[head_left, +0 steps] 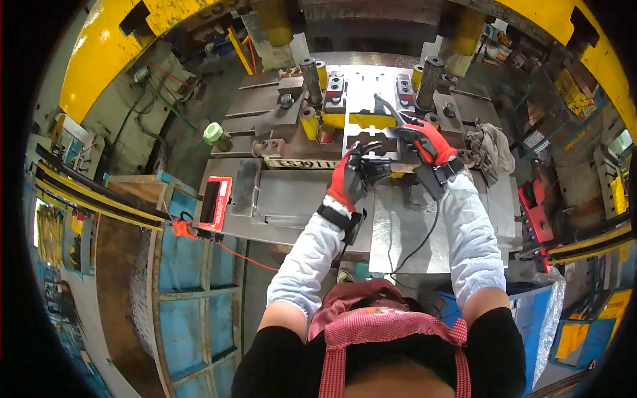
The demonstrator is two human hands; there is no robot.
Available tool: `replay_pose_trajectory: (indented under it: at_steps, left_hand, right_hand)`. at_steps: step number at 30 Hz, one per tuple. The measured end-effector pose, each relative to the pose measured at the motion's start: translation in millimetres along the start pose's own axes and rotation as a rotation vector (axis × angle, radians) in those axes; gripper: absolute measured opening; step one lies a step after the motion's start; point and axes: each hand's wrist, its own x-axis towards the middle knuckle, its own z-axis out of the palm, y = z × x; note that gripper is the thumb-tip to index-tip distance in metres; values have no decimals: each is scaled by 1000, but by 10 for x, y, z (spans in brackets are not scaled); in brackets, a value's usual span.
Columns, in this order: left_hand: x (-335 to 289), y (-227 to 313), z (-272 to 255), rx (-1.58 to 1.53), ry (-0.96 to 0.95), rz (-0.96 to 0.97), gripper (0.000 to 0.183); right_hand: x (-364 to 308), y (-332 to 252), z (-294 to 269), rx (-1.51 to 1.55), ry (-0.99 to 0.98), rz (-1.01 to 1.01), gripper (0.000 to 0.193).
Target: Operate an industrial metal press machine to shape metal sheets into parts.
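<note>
While the right hand (430, 142), gloved red and black, appears closed round a grey curved tool (387, 107), the left hand (353, 178), matching glove, lies nearer the body, fingers half curled; grasp cannot be told. Tool: over the bright steel die plate (361, 99), ahead of both hands; long axis slanting forward-left from the right hand, the nearer.

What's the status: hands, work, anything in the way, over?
Right hand at curved grey tool; left hand at metal tooling's front. Both grips unclear. Crumpled grey rag right of right hand, not between hands.
</note>
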Motion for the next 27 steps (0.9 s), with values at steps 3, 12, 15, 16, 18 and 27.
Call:
replay_pose_trajectory:
  at_steps: [3,12,15,16,18,27]
  left_hand:
    - [63,-41,19,3,44,37,50]
    - [-10,22,34,-20,100,24,48]
    - [30,-14,108,-8,114,51,47]
    - [41,-40,171,6,97,53,46]
    - [-12,-4,159,15,118,70,43]
    - [-3,13,169,82,223,98,40]
  right_hand:
    - [18,-228,105,615,190,379,25]
    - [-1701,-941,227,845,653,750,50]
    - [-2729,-827,426,878,791,966,49]
    - [-3096,-633,601,797,850,977,47]
    - [-3287,-656,798,985,875,1088,32]
    - [-3217,-755,692,1250,953,974,26]
